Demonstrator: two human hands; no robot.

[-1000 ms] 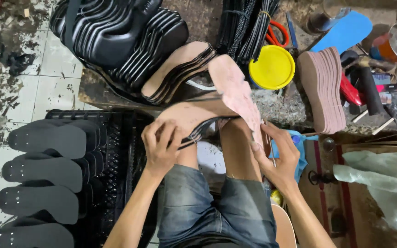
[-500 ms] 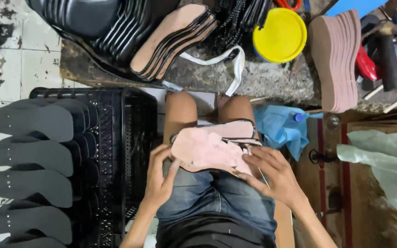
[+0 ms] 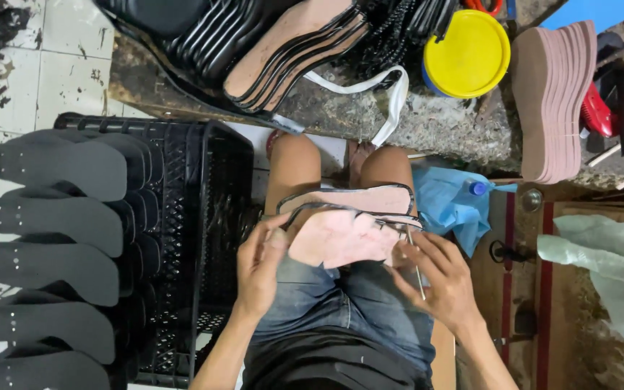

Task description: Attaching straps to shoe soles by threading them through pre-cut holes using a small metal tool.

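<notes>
A pink sandal insole point(image 3: 341, 235) lies across my lap, over another pink sole with a black edge point(image 3: 355, 201) that rests on my knees. My left hand point(image 3: 261, 263) pinches the insole's left end between thumb and fingers. My right hand point(image 3: 438, 278) holds the insole's right end, and a thin metal tool point(image 3: 414, 253) runs through its fingers. I sit in blue denim shorts.
A black plastic crate point(image 3: 189, 238) stands to my left beside stacked black sandal soles point(image 3: 52, 260). Ahead, a rough bench edge point(image 3: 370, 119) carries more soles, a yellow lid point(image 3: 467, 54), a pink sole stack point(image 3: 554, 101) and a white strap point(image 3: 391, 108). Blue cloth point(image 3: 449, 206) lies right.
My view has dropped from the bench toward my lap. The pink insole came down from the bench edge onto my thighs, and both hands now grip its ends.
</notes>
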